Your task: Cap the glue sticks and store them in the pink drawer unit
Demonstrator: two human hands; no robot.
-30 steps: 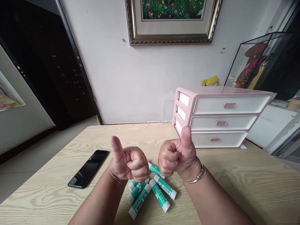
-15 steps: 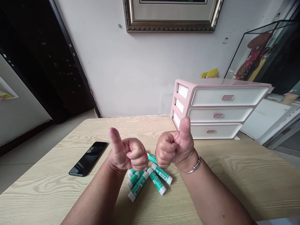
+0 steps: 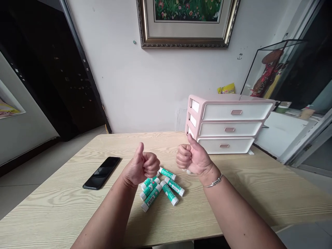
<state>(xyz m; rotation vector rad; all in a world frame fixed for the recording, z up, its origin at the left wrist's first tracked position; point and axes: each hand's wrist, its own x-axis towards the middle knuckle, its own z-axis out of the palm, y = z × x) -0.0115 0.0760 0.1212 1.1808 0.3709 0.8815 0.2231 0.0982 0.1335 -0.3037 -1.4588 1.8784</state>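
My left hand (image 3: 141, 167) is a fist with the thumb raised, held just above the wooden table (image 3: 233, 193). My right hand (image 3: 193, 159) is also a fist with the thumb up, a silver bracelet on its wrist. Neither hand holds anything. Below and between them lies a heap of several green-and-white glue sticks (image 3: 160, 186) on the table. A pink three-drawer organiser (image 3: 228, 128) with white drawers, all closed, stands just beyond my right hand.
A black phone (image 3: 102, 173) lies face up on the table to the left. A framed picture (image 3: 186, 22) hangs on the white wall behind. A glass display case (image 3: 275, 69) stands at the right; a dark doorway is at the left.
Both fists have moved slightly forward and lower, thumbs tilting away. The view has shifted, so more of the table's front edge shows.
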